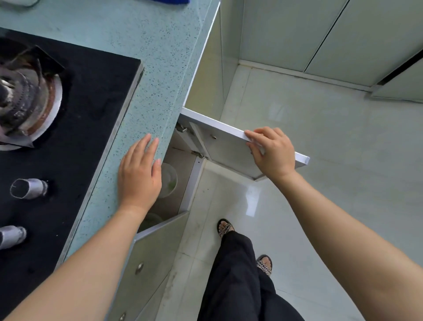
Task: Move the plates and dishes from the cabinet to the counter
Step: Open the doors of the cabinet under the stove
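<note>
Right hand (272,152) is gripping the top edge of the door (229,155). Left hand (139,174), fingers straight, is lying flat on the counter (146,68) edge, half hiding two dishes (169,181).

The cabinet (182,163) interior is largely hidden beneath the front edge of the counter (160,68). One pale dish (170,181) shows in part only; the left hand (138,176), flat on that edge, covers its left side. A second dish (152,221) is a sliver above the lower door (155,252); type cannot be told. The right hand (272,151) grips the open door (219,146), its palm hidden. The burner (25,98) and lower knob (11,236) are cut off at the left picture edge. A blue item (174,1) at the top edge is unidentifiable.
</note>
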A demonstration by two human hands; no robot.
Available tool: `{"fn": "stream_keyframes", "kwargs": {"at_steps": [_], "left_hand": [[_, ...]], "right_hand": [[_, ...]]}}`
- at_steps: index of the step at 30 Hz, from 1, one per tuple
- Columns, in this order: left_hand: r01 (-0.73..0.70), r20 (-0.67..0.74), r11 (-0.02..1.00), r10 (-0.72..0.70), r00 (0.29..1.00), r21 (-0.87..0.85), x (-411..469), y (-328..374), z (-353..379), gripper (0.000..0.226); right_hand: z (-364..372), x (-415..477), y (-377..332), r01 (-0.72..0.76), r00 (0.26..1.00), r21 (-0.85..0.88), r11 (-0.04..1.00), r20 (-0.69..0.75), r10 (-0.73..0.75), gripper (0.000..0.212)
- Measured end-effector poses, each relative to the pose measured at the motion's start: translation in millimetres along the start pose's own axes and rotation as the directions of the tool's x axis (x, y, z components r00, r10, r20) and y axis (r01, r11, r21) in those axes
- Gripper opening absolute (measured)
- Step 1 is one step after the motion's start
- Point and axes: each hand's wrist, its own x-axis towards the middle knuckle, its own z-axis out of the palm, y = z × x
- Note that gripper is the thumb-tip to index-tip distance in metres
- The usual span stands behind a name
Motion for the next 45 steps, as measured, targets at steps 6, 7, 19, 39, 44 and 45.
{"fn": "stream_keyframes", "kwargs": {"at_steps": [6, 7, 19, 39, 44, 45], "left_hand": [[0.027, -0.003, 0.999, -0.027, 1.000, 0.018, 1, 3, 1, 0.045], [0.033, 0.001, 0.999, -0.033, 0.999, 0.017, 1, 2, 1, 0.045], [0.077, 0.017, 0.992, -0.079, 0.997, 0.097, 0, 7, -2, 0.044], [0.908, -0.134, 0.299, -0.953, 0.271, -0.294, -141, 122, -5, 0.062], [0.859, -0.160, 0.078, -0.987, -0.005, -0.506, -177, 115, 15, 0.064], [0.822, -0.164, 0.048, -0.985, -0.055, -0.568, -179, 110, 18, 0.062]], "right_hand": [[3, 16, 8, -0.093, 0.996, -0.009, 0.996, 0.000, 0.093, 0.018], [1, 21, 10, -0.101, 0.995, 0.002, 0.995, 0.015, 0.101, 0.018], [-20, 89, 23, -0.105, 0.900, 0.029, 0.994, 0.428, 0.083, 0.027], [62, 63, -228, 0.743, -0.169, 0.618, 0.259, 0.547, -0.820, 0.049], [89, 42, -252, 0.827, -0.249, 0.554, 0.100, 0.520, -0.817, 0.051], [88, 42, -252, 0.831, -0.240, 0.547, 0.101, 0.517, -0.822, 0.052]]}}
